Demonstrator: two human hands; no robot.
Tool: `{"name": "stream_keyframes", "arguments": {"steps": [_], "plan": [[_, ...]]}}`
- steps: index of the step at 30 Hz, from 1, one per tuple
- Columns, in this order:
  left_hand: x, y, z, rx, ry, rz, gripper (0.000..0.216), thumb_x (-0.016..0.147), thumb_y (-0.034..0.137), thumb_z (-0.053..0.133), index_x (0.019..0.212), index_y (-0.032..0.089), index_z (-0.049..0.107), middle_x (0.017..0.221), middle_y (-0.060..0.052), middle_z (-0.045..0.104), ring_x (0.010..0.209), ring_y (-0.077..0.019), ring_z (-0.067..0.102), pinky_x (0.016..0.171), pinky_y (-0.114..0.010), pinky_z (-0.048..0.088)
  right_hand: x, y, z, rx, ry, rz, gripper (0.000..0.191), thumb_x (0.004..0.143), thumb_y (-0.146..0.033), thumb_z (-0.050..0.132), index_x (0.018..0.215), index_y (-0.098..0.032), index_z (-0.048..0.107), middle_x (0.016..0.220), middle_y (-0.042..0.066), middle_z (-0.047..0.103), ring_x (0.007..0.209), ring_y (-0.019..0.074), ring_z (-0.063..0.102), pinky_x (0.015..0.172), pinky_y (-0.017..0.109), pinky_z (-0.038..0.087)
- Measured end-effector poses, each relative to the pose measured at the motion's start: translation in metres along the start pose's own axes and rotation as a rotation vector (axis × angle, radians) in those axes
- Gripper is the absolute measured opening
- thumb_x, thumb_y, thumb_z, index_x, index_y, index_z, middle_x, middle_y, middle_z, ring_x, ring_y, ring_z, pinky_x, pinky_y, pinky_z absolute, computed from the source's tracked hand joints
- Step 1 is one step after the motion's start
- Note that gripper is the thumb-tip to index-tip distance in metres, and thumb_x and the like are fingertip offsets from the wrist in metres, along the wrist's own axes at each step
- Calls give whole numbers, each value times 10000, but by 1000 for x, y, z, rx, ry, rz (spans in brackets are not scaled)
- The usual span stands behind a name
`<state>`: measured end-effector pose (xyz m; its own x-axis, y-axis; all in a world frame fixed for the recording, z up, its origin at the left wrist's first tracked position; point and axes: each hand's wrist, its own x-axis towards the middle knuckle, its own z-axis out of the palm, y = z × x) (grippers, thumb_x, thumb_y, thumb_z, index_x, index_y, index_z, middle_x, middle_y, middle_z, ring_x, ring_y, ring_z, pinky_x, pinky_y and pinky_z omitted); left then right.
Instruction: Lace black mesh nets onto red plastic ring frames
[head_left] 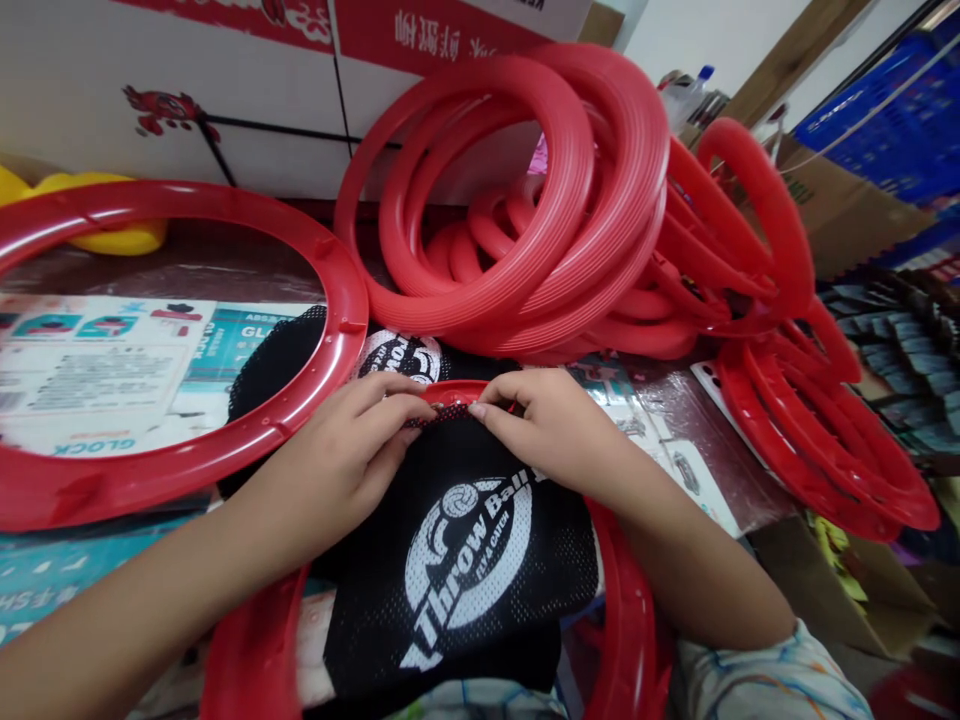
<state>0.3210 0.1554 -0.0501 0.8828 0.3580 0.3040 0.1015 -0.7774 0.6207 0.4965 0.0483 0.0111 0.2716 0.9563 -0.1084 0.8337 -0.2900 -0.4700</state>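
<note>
Fabric of black, white-printed mesh is pinched by left hand and right hand along a glossy, curved red plastic ring.

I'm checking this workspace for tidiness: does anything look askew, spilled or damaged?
The red rings heaped behind the black mesh look untidy: several tilt against one another rather than stacking evenly. The white-and-red carton at the back seems upside down, judging by its print. No spill or clear damage shows.

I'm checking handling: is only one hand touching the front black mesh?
No, the left hand and right hand both touch the front black mesh at its edge.
</note>
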Motion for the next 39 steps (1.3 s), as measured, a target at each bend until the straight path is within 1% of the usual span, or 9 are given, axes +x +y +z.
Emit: {"name": "stream_keyframes", "arguments": {"steps": [3, 6, 8, 19, 25, 29, 35, 37, 39], "plan": [[-2, -3, 2, 21, 8, 0, 249, 934, 163, 394, 1099, 205, 575, 1172, -77, 534, 1088, -209, 529, 946, -392, 453, 1, 0, 0, -17, -20, 40, 193, 864, -231, 563, 762, -161, 712, 642, 3, 655, 556, 92, 510, 556, 234, 307], [-4, -6, 7, 87, -11, 15, 359, 914, 140, 391, 1212, 233, 568, 1240, -96, 498, 1138, -252, 500, 965, -451, 447, 2, 0, 1, -30, -19, 51, 187, 850, -219, 571, 737, -160, 707, 606, -4, 637, 531, 87, 490, 551, 235, 302], [-5, -7, 9, 121, -25, 17, 397, 904, 133, 387, 1237, 242, 572, 1262, -108, 481, 1153, -276, 488, 960, -475, 448, 3, 0, 2, -39, -15, 44, 176, 842, -214, 577, 732, -160, 704, 610, -3, 640, 537, 89, 497, 557, 234, 309], [-9, -8, 12, 156, -20, 29, 450, 889, 112, 384, 1286, 241, 553, 1252, -145, 458, 1134, -316, 486, 918, -525, 461, 4, 0, 7, -140, 39, -17, 165, 851, -219, 574, 754, -152, 690, 671, 18, 671, 618, 121, 550, 603, 245, 332], [-10, -10, 12, 170, -26, 34, 438, 886, 113, 384, 1272, 221, 562, 1259, -157, 437, 1135, -327, 482, 921, -536, 460, 4, 0, 9, -142, 43, -34, 170, 868, -239, 576, 765, -160, 685, 706, 20, 688, 649, 128, 573, 624, 250, 341], [-11, -11, 14, 195, -8, 45, 429, 895, 130, 375, 1274, 209, 560, 1249, -168, 440, 1121, -340, 492, 901, -547, 469, 5, -1, 10, -221, 30, -29, 200, 888, -273, 550, 787, -164, 684, 741, 30, 699, 684, 151, 592, 638, 268, 342], [-12, -13, 20, 274, 20, 59, 434, 889, 121, 394, 1285, 239, 526, 1277, -152, 425, 1122, -335, 493, 887, -551, 480, 3, -3, 16, -405, 30, -29, 257, 920, -293, 480, 845, -148, 679, 817, 63, 707, 745, 203, 624, 636, 305, 336], [-13, -13, 22, 299, 20, 51, 431, 885, 119, 405, 1283, 239, 522, 1284, -151, 418, 1116, -336, 493, 888, -556, 479, 2, -3, 17, -423, 42, -26, 261, 919, -293, 482, 849, -138, 680, 821, 73, 706, 752, 214, 627, 632, 311, 338], [-13, -11, 23, 321, 25, 47, 427, 883, 110, 401, 1272, 233, 524, 1292, -153, 413, 1120, -341, 493, 892, -561, 478, 1, -3, 13, -393, 52, -25, 240, 904, -292, 519, 843, -133, 687, 815, 74, 707, 754, 210, 624, 634, 307, 346]]}}
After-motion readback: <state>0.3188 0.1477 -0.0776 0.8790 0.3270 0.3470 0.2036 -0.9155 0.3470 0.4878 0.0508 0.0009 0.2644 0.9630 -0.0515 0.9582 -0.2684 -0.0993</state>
